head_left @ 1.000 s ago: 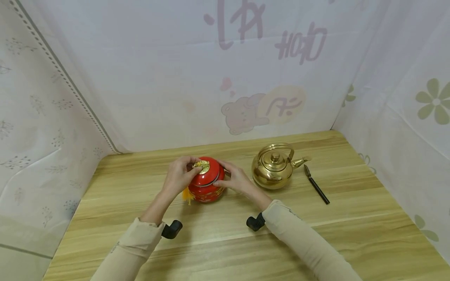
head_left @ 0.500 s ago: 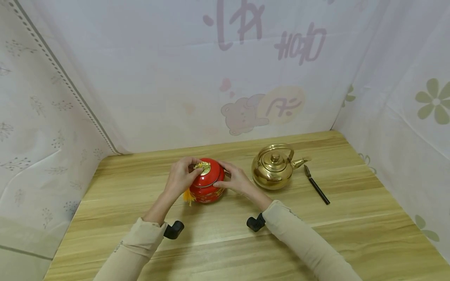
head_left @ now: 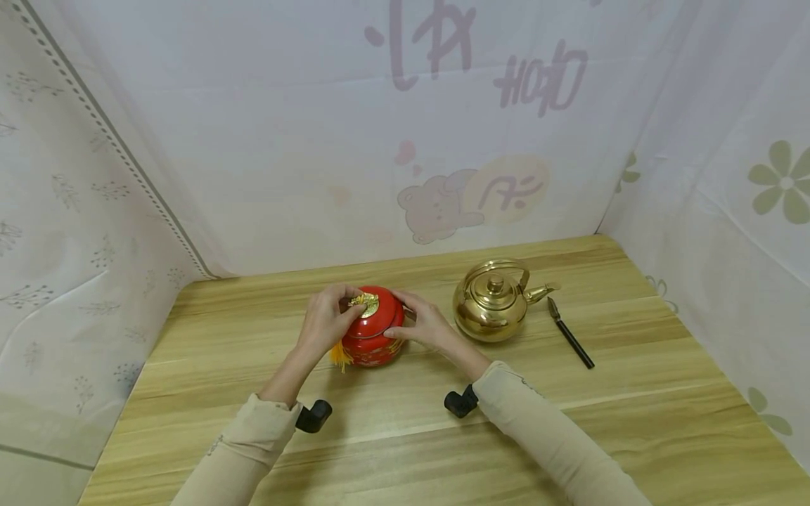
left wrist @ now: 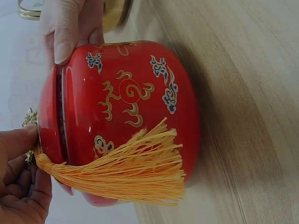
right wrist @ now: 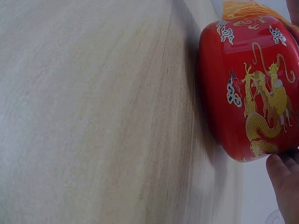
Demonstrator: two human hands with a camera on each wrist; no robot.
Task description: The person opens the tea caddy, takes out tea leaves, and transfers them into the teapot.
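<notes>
A red lidded jar (head_left: 373,349) with gold and blue patterns stands on the table, its gold dragon and clouds showing in the right wrist view. My left hand (head_left: 325,316) pinches the gold ornamental knob (head_left: 369,303) on top of the red lid (head_left: 380,325). From the knob a yellow tassel (left wrist: 126,172) hangs down the jar's side. In the left wrist view a narrow dark gap shows between lid and jar rim. My right hand (head_left: 430,325) holds the jar's right side near the rim, thumb in front and fingers behind.
A brass teapot (head_left: 487,320) with a raised handle stands to the right of the jar. Beyond its spout lies a dark, slim pen-like tool (head_left: 572,341) on the wooden table (head_left: 405,450). Printed cloth (head_left: 285,176) walls in the back and sides.
My left hand and the lid have lowered slightly, and the lid sits closer to the jar's rim. The right hand has stayed in place.
</notes>
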